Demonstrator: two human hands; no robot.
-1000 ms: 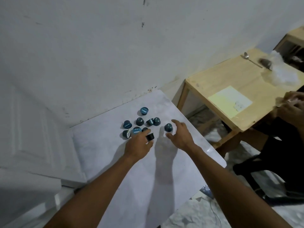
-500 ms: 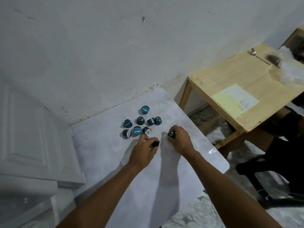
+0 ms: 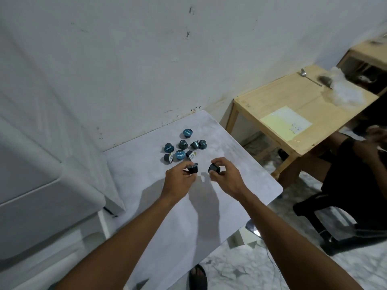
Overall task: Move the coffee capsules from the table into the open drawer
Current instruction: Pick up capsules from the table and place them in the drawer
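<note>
Since the view 1 second ago, both hands have closed on a capsule each and lifted clear of the table (image 3: pixel 240 164); the capsule that stood alone at the right of the group is gone from the surface.

The left hand (image 3: pixel 178 181) pinches 1 dark capsule (image 3: pixel 193 168) between thumb and fingertips. The right hand (image 3: pixel 227 177) grasps a 2nd capsule (image 3: pixel 214 168) the same way. Both held capsules lie tilted, wide rims angled toward each other, just apart.

The remaining capsules (image 3: pixel 180 154), 8 by count, sit grouped on the table just beyond the hands, toward the wall. Some stand upright, some lie on their sides.

The coming move turns on where the drawer lies from the hands. No open drawer interior is visible. The white cabinet (image 3: pixel 41 195) stands to the person's left, touching the table edge; the drawer probably belongs to it, though the view does not confirm this. If so, the left hand is nearer and the right hand must cross the table.

The lower cabinet front is cut off by the frame. A 2nd person (image 3: pixel 356 155) sits at the right, by the wooden table (image 3: pixel 278 97).
</note>
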